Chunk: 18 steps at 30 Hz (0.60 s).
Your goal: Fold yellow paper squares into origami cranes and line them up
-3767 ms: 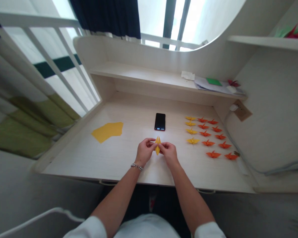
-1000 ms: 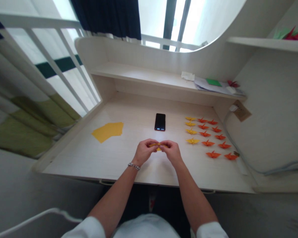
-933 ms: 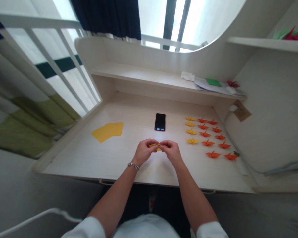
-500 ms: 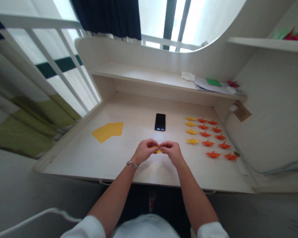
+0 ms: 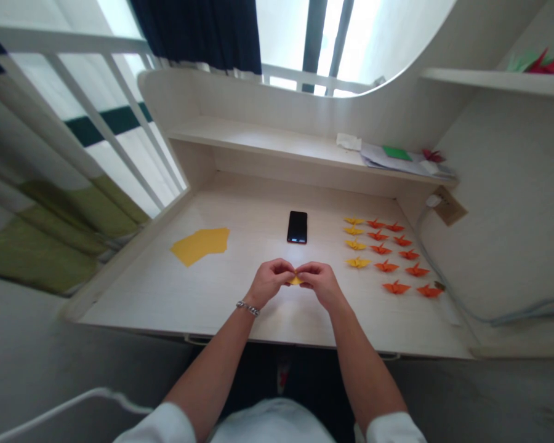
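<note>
A small folded piece of yellow paper (image 5: 296, 280) is pinched between both hands above the desk, mostly covered by the fingers. My left hand (image 5: 271, 280), with a chain bracelet on its wrist, grips the paper's left side. From the right, my right hand (image 5: 321, 282) pinches the other side, its thumb close to the left thumb. Just beyond the hands a black phone (image 5: 297, 227) lies flat. Flat yellow paper sheets (image 5: 200, 245) lie overlapping to the left.
Rows of folded yellow cranes (image 5: 357, 263) and orange cranes (image 5: 386, 266) stand on the desk (image 5: 258, 203) at the right. Behind runs a low shelf (image 5: 268, 143) with papers and a green square (image 5: 396, 152). A grey cable (image 5: 461, 304) follows the right wall.
The hands stay almost in place, still pinching the yellow paper. Less of the paper shows at the left fingertips now.
</note>
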Each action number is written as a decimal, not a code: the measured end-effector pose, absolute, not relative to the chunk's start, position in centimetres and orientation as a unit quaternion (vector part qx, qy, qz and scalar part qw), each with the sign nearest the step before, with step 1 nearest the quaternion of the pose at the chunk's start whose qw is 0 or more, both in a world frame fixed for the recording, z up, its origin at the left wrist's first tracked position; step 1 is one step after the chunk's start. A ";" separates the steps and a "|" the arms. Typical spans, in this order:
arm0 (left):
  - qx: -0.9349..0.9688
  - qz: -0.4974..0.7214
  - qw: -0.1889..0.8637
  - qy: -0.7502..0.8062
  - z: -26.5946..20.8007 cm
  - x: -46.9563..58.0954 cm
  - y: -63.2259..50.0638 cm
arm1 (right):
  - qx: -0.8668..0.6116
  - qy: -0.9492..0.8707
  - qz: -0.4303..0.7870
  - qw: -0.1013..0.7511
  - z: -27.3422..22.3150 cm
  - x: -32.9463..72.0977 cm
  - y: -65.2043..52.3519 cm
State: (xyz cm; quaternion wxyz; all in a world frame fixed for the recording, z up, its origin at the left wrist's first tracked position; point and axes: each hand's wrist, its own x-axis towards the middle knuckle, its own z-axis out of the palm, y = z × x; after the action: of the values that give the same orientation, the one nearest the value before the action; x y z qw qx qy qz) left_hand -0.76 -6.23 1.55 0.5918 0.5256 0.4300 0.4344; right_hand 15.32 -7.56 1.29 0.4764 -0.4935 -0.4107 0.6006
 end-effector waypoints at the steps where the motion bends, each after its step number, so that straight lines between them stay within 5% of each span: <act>1: 0.520 0.435 0.593 0.434 1.6 -0.7 -6.2 | -0.495 -0.406 0.601 0.478 1.3 15.3 -7.5; 18: 0.496 0.450 0.615 0.415 2.2 -0.9 -6.5 | -0.483 -0.392 0.603 0.499 2.1 14.9 -7.6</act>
State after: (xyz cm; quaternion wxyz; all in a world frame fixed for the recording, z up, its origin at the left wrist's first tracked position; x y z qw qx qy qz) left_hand -0.93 -6.48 2.21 0.6151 0.4963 0.4152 0.4504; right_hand 14.86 -7.57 2.08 0.4992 -0.4829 -0.3921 0.6032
